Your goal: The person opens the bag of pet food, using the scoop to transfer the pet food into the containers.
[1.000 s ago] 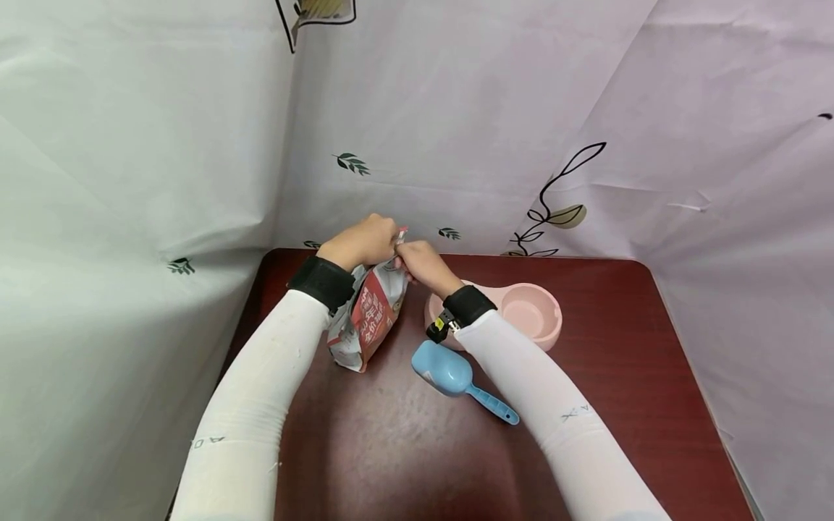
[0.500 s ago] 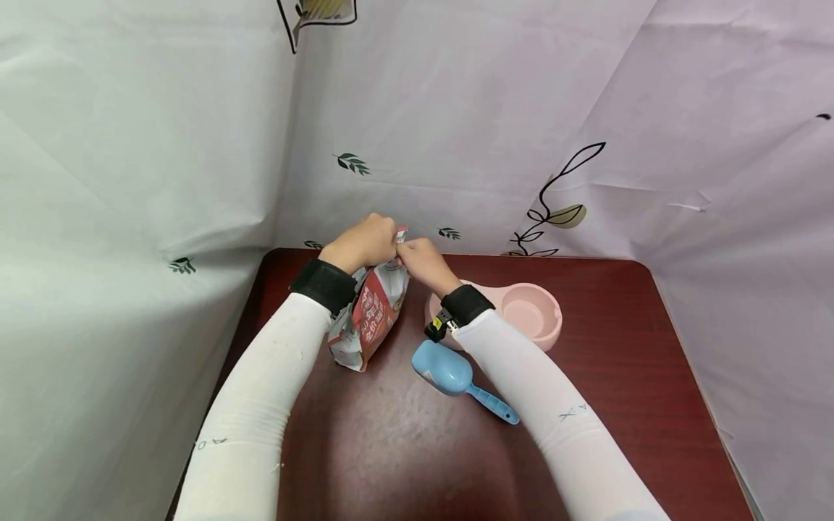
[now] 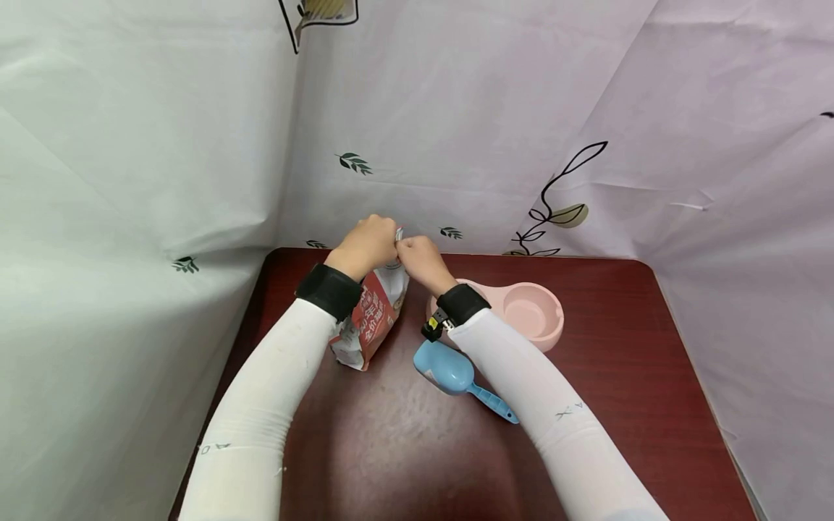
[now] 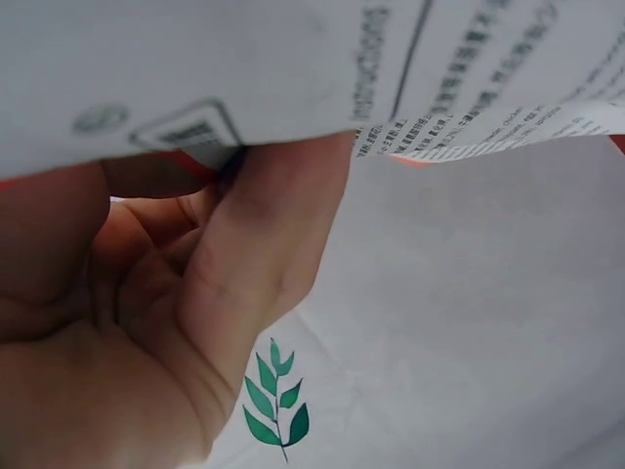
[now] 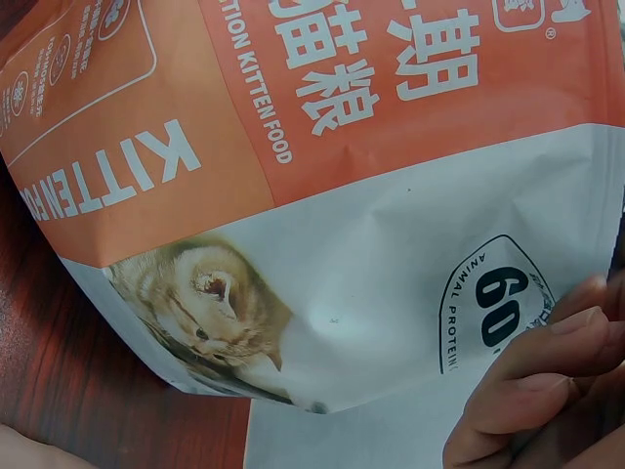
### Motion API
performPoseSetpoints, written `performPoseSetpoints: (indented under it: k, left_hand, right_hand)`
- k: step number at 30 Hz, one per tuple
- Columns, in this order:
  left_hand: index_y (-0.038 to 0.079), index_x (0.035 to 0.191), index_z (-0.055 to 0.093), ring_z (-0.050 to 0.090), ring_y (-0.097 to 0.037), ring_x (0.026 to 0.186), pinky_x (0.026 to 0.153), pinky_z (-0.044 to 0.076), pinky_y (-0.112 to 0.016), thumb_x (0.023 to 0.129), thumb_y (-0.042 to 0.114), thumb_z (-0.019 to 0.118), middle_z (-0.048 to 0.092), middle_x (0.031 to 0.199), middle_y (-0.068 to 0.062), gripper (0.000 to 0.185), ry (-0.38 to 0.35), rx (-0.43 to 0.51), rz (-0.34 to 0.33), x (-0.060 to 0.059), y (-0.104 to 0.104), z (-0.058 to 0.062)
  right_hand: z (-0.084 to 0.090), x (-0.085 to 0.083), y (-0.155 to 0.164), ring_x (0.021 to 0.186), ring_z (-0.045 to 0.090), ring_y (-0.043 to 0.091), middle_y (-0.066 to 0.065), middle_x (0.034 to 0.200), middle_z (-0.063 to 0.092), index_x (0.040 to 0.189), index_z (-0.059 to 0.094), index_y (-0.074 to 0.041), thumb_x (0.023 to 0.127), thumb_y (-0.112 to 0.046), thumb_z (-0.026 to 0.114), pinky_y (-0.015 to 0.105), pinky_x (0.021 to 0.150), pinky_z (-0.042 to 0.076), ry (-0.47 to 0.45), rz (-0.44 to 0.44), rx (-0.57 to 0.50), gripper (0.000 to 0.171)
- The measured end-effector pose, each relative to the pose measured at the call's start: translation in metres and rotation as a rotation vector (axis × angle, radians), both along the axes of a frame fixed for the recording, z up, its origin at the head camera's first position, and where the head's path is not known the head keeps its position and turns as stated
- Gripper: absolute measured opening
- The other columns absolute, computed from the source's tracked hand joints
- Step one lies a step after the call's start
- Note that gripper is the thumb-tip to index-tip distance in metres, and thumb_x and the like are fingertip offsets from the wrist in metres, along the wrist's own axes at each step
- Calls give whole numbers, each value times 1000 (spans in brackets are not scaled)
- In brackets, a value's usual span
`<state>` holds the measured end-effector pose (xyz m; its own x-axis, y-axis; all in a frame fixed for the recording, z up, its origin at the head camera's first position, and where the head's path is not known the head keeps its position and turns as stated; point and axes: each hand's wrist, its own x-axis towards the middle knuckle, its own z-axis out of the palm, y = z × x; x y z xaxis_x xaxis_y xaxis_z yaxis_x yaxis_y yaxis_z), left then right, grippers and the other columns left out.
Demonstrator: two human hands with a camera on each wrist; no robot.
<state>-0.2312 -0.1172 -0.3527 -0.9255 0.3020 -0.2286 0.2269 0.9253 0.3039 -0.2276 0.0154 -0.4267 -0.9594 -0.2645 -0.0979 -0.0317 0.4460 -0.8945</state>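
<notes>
Dark red table point(image 3: 404, 441), leaf-print sheets point(image 3: 456, 108) behind. Your left hand point(image 3: 368, 242) and right hand point(image 3: 417, 259) pinch the bag point(image 3: 374, 318) top. Label: "KITTEN FOOD".

One kitten food bag point(image 3: 374, 318), red and white, standing on the table point(image 3: 619, 405). One blue scoop point(image 3: 456, 376). One pink double bowl point(image 3: 531, 315) with two basins, one mostly hidden behind the right sleeve. Two hands at the bag's top: left hand point(image 3: 368, 242), right hand point(image 3: 417, 257). Two black wrist straps. Two white sleeves. One dark red table. Leaf-print sheets behind, number unclear.
</notes>
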Motion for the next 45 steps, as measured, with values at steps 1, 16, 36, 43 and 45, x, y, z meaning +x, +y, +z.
performPoseSetpoints:
  k: [1, 16, 36, 43, 45]
  left_hand:
    - [10, 75, 55, 48, -22, 64, 62, 41, -34, 103, 10, 51, 47, 73, -6, 28, 3, -8, 3, 1, 1, 0]
    - [4, 97, 72, 71, -39, 84, 67, 58, -49, 108, 15, 46, 70, 94, -18, 30, 103, -127, 60, 16, 6, -3]
    - [-2, 99, 69, 66, -30, 67, 57, 51, -40, 109, 13, 48, 63, 79, -15, 28, 129, -131, -41, 35, -10, -6]
    - [0, 98, 69, 68, -33, 72, 61, 55, -44, 110, 15, 48, 64, 81, -15, 29, 173, -142, -68, 35, -16, -10]
    - [1, 95, 68, 67, -32, 69, 59, 54, -42, 110, 15, 47, 63, 78, -14, 29, 186, -132, -68, 35, -18, -11]
  right_hand:
    - [0, 0, 0, 48, 25, 15, -2, 53, 32, 58, 39, -15, 110, -30, 40, 29, 52, 25, -1, -4, 3, 55]
    - [-1, 13, -2, 56, 44, 22, 2, 59, 45, 74, 58, -6, 112, -48, 34, 32, 62, 38, -63, 23, -109, 62]
    - [1, 13, -4, 57, 49, 31, 0, 58, 47, 76, 62, 2, 108, -27, 38, 29, 54, 36, -54, 87, -142, 50]
    - [1, 14, -2, 56, 50, 22, 1, 61, 51, 80, 69, -1, 110, -25, 39, 29, 55, 37, -5, 103, -87, 48]
    - [1, 14, -2, 56, 50, 19, 3, 62, 53, 80, 69, -2, 110, -25, 40, 29, 56, 38, -2, 99, -79, 48]
